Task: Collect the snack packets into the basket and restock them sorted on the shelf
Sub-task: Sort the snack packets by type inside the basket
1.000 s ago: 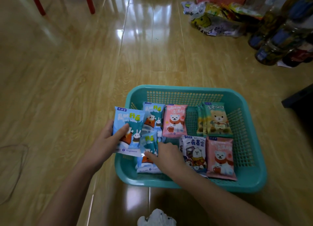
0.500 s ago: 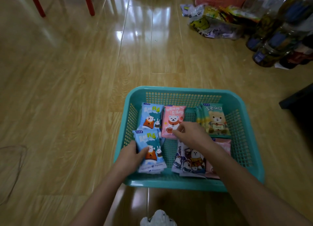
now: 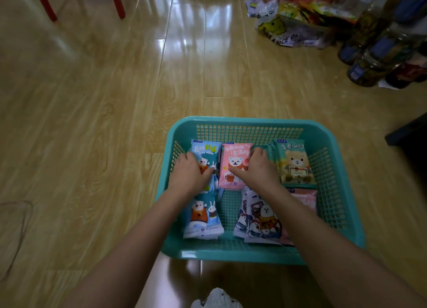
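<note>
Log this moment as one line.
teal basket: on floor | left hand: on rear blue packet | right hand: on pink packet | grips: unclear

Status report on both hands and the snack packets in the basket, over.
Left hand on far blue packet, right hand on pink packet; grips unclear. Other packets lie beside them in teal basket. No obstruction seen.

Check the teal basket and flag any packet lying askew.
The white packets at the near middle lie tilted and fanned, crowding the near pink packet, while the back row sits fairly square. Outside the basket, a loose heap of bags sprawls on the floor at the far right.
</note>
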A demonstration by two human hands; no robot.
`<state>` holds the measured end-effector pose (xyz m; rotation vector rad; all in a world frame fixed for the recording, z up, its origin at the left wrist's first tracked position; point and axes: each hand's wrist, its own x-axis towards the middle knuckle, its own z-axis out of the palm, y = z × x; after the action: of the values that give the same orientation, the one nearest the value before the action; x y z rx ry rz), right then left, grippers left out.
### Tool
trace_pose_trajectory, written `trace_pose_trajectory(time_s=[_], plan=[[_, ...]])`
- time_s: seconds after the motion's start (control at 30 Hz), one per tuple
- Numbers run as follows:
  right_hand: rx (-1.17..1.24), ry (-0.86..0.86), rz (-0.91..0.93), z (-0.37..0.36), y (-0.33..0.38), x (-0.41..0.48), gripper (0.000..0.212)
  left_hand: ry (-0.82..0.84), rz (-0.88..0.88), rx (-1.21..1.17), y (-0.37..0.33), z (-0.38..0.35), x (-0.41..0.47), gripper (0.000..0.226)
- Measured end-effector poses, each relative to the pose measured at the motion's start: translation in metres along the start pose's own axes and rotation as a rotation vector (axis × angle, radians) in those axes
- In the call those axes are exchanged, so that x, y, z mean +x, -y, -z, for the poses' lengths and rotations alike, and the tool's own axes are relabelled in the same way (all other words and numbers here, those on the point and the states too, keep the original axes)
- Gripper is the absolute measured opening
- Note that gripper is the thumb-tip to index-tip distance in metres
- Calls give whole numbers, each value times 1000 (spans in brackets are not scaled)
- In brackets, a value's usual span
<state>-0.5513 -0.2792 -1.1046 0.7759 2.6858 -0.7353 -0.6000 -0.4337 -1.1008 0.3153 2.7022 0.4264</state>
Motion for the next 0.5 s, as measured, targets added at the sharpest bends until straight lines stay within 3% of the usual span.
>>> trace_pose_trajectory(time_s=[0.1, 0.3, 0.5], plan=[[33, 27, -48, -5, 3, 6, 84, 26, 49, -9, -5, -6, 16, 66], [42, 27, -54, -6, 6, 11, 82, 4, 154, -81, -11, -7, 29, 79], [81, 38, -44, -3, 6, 12, 63, 56, 135, -218, -16, -1, 38, 60]])
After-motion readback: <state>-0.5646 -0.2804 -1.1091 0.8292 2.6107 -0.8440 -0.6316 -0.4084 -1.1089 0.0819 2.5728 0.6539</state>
